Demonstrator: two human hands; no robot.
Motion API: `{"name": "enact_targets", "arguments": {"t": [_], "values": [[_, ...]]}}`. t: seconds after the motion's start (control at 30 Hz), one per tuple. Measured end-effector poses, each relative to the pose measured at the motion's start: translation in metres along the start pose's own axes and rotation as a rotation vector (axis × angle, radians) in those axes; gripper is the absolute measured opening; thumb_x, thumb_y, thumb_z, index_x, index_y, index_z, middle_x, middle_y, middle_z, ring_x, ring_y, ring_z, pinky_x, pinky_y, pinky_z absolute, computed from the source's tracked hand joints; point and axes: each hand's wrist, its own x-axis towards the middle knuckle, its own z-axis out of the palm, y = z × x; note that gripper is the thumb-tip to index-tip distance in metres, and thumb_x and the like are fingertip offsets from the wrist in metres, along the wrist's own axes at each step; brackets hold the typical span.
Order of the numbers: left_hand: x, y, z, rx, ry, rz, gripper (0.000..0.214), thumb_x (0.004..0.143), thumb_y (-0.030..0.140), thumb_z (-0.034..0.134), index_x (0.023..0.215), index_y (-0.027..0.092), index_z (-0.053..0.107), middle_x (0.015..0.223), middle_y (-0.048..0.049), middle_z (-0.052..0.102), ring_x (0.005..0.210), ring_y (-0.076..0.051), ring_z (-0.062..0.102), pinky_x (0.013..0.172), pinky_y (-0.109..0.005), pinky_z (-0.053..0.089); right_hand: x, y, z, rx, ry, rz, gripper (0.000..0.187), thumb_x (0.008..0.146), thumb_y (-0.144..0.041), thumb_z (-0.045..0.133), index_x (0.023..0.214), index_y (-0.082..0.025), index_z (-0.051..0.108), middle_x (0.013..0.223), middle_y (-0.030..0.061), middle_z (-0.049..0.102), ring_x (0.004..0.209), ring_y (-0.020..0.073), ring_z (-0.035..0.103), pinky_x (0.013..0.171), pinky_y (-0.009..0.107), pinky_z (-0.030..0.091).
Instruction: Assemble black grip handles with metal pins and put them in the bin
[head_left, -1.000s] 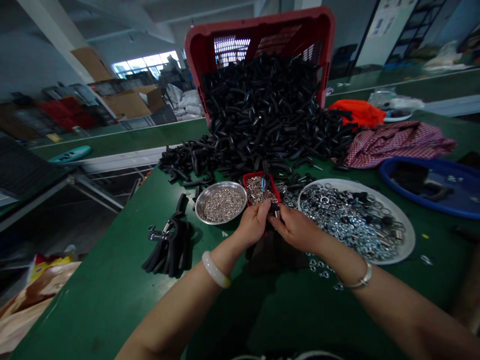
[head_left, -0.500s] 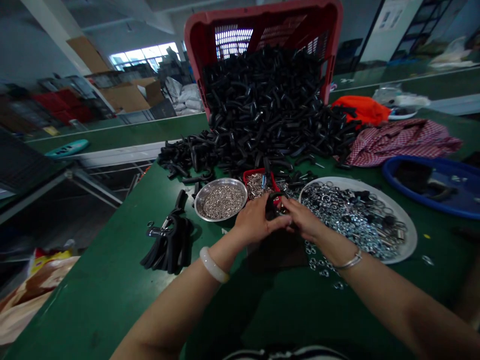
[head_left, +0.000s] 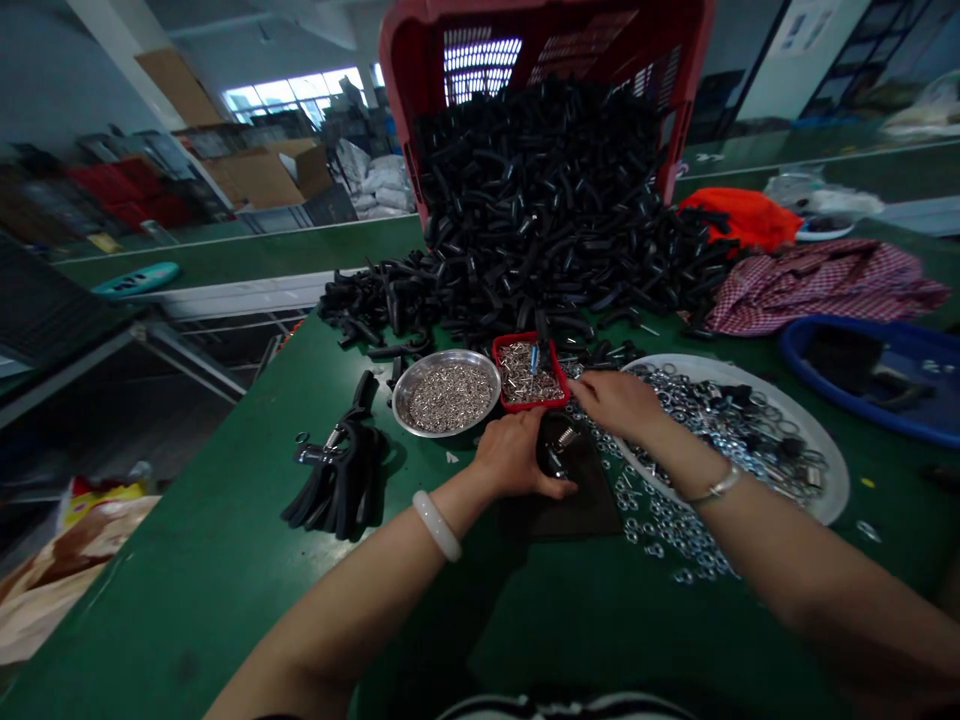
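On the near worktop, the left hand curls its fingers against a black fitting, grip unclear; the right hand stretches empty fingers beside a red tray.

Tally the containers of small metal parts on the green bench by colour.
Silver, round steel dish: 1
Red, small tray: 1
White, large plate of washers: 1
Total: 3
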Motion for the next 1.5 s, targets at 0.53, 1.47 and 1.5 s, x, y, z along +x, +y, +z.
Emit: {"name": "enact_targets", "arguments": {"t": [0.53,1.47,1.5], "values": [[0.016,-0.023,-0.005,0.001,0.109,0.051,0.065,0.07,0.06,0.054,0.12,0.018,0.049,0.122,-0.0103,0.053,0.109,-0.025,0.048,0.093,-0.035,0.037,0.075,-0.004,0.017,-0.083,-0.058,-0.18,0.016,0.072,-0.018,0.055,0.079,-0.016,0.069,0.084,0.0098,0.068,0.083,0.0215,0.061,0.071,0.027,0.043],[0.09,-0.029,-0.019,0.206,-0.195,-0.175,0.023,0.072,0.038,0.059,0.09,0.027,0.07,0.095,-0.0085,0.067,0.089,-0.028,0.059,0.075,-0.037,0.044,-0.005,0.032,0.009,0.412,0.125,-0.185,0.021,0.078,-0.016,0.048,0.092,-0.015,0.064,0.089,0.0051,0.066,0.081,0.0162,0.059,0.074,0.03,0.044],[0.094,-0.028,-0.019,0.228,-0.217,-0.163,0.023,0.071,0.037,0.06,0.088,0.026,0.071,0.094,-0.0095,0.067,0.088,-0.028,0.059,0.075,-0.037,0.044,-0.014,0.034,0.008,0.446,0.083,-0.159,0.018,0.078,-0.019,0.05,0.09,-0.016,0.064,0.083,0.0036,0.066,0.075,0.0155,0.059,0.069,0.029,0.045]]}}
